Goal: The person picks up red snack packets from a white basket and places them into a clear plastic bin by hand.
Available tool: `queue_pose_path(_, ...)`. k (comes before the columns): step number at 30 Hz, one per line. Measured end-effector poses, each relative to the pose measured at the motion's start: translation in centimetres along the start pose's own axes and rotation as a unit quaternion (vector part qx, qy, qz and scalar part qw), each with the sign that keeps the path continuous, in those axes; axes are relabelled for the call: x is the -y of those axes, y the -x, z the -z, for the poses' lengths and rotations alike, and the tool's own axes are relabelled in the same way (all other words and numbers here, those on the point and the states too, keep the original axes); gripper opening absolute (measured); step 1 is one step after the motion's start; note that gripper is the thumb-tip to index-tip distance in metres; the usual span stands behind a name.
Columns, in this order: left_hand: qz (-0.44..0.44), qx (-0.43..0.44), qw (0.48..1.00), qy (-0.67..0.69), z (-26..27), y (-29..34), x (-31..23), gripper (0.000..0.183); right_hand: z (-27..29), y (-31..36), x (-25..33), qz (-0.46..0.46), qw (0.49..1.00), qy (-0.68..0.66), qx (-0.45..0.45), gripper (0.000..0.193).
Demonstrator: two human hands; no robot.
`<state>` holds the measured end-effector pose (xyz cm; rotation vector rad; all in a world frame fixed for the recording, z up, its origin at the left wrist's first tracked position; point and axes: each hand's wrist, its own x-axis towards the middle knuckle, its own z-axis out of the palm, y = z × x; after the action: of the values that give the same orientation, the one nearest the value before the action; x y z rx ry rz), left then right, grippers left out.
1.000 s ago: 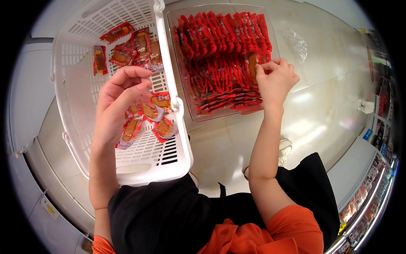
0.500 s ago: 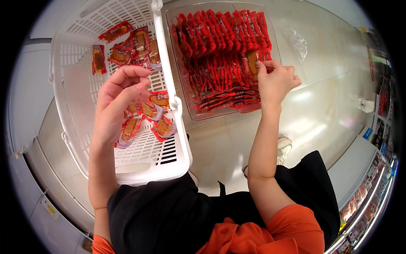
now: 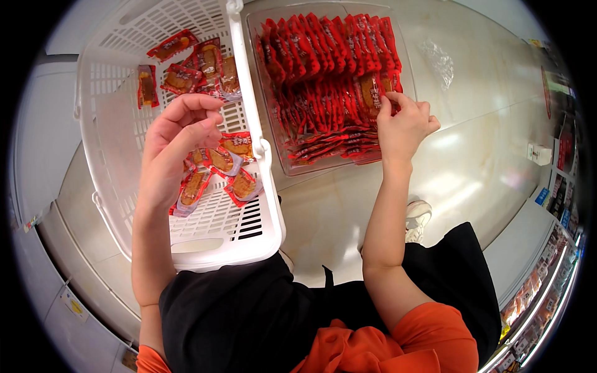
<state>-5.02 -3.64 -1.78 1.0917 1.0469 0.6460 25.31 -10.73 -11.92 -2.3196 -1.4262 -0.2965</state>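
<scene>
My right hand (image 3: 403, 124) is at the right side of a clear plastic bin (image 3: 287, 163). Its thumb and index finger pinch the edge of a red snack packet (image 3: 370, 93) with a brown piece showing through its window. That packet leans among tight rows of similar red packets (image 3: 323, 46). Over the white basket (image 3: 261, 242) hovers my left hand (image 3: 183, 133), its fingers loosely curled and apart, with nothing visible in them. Loose packets of the same kind (image 3: 244, 185) lie inside the basket, some partly hidden behind my left hand.
The basket's white handle (image 3: 239, 56) runs along its right side, next to the bin. A crumpled clear plastic wrapper (image 3: 438, 62) lies on the tiled floor (image 3: 472, 124) to the right. Shelves of packaged goods (image 3: 535, 286) line the right edge.
My right hand has shifted slightly down, still pinching at the packet, whose front now shows more. The left hand is almost unmoved over the basket.
</scene>
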Motion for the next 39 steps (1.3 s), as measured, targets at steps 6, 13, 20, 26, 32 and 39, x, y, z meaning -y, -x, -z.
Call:
queue_pose_path(6, 0.007, 0.001, 1.0, -0.004, 0.1, 0.0, -0.1, 0.021, 0.8, 0.0, -0.3, -0.048, 0.996, -0.068, 0.029, 0.009)
queue_pose_path(13, 0.006, 0.002, 1.0, 0.001, 0.2, -0.1, 0.1, 0.021, 1.0, 0.5, -0.4, -0.095, 0.986, -0.135, -0.026, 0.008)
queue_pose_path(20, 0.01, 0.004, 1.0, -0.009, 0.2, -0.1, 0.4, 0.021, 0.4, 0.7, 0.1, -0.056, 0.995, -0.082, 0.004, 0.007)
queue_pose_path(26, 0.049, 0.016, 0.979, -0.197, 2.2, -0.6, 0.4, 0.024, 1.0, -0.2, -0.9, -0.1, 0.985, -0.133, -0.038, 0.015)
queue_pose_path(32, 0.15, 0.05, 0.707, -0.69, 6.6, -2.7, 2.5, 0.049, 0.2, -1.4, -3.0, -0.212, 0.924, -0.315, -0.033, 0.021)
queue_pose_path(39, -0.114, 0.148, 0.679, -0.71, 5.2, -1.2, 13.8, 0.065, -0.6, -1.6, -2.5, -0.28, 0.868, -0.408, -0.045, 0.021)
